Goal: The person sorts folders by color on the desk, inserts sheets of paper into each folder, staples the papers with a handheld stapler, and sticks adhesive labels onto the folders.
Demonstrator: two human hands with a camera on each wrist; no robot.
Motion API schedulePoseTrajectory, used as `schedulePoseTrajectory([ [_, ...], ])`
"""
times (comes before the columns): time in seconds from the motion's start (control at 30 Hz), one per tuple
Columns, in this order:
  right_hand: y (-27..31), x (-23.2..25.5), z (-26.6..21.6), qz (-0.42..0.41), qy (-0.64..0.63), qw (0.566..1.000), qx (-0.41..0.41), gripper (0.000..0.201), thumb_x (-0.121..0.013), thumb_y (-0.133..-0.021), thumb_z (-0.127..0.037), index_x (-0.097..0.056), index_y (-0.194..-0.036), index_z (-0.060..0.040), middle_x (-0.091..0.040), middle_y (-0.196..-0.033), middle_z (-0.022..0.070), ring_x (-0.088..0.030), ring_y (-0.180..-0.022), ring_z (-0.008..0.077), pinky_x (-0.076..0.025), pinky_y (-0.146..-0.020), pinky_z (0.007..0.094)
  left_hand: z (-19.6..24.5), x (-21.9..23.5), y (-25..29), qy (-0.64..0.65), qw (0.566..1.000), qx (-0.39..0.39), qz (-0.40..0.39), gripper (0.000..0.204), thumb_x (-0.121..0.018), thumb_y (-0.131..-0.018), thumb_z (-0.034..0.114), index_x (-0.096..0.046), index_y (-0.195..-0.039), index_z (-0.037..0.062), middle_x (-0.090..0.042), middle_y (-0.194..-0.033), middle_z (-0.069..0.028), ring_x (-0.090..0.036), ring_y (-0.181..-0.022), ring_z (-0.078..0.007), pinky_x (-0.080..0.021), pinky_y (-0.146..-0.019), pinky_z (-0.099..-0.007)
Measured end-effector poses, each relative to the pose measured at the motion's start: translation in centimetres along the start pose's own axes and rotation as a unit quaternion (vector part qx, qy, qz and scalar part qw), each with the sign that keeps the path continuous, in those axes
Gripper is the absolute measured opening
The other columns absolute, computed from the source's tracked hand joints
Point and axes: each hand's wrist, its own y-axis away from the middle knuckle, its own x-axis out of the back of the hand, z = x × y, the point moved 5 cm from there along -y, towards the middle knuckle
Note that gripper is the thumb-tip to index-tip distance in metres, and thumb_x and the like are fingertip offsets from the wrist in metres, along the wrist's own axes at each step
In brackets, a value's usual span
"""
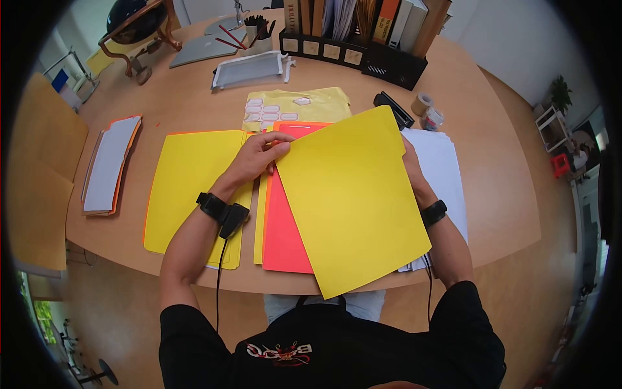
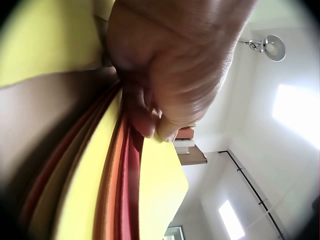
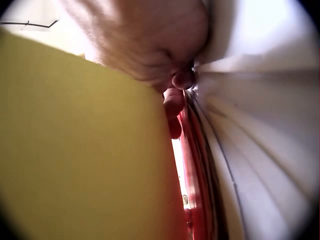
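A yellow folder [image 1: 353, 201] is held at a tilt over a stack topped by a red folder [image 1: 282, 223]. My left hand [image 1: 256, 155] pinches its upper left edge between thumb and fingers. In the left wrist view, the coloured edges of stacked folders [image 2: 117, 185] run beneath that hand. My right hand [image 1: 411, 162] grips the folder's right edge, largely hidden behind it in the head view. The right wrist view has its fingers [image 3: 174, 102] curled behind the yellow sheet, beside the red folder edges.
Another yellow folder stack [image 1: 194, 188] lies left of the red one, white papers [image 1: 447, 168] to the right. Behind are a yellow envelope [image 1: 324, 104], a black stapler-like tool [image 1: 393, 110], a tape roll [image 1: 421, 104] and a file rack [image 1: 395, 65]. White-topped papers [image 1: 111, 165] lie far left.
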Motion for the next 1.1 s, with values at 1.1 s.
schedulePoseTrajectory([
  [1.1, 4.6, 16.8, -4.3, 0.259, 0.654, 0.689, -0.177, 0.045, -0.076, -0.080, -0.036, -0.068, -0.113, -0.0061, -0.071, -0.099, 0.0131, -0.068, -0.094, 0.0310, -0.053, -0.081, 0.0403, -2.9, 0.4, 1.0, 0.299, 0.933, -0.196, 0.025, 0.020, -0.059, -0.095, 0.024, -0.062, -0.102, 0.0054, -0.063, -0.096, -0.0076, -0.064, -0.091, -0.0190, -0.055, -0.077, -0.0322],
])
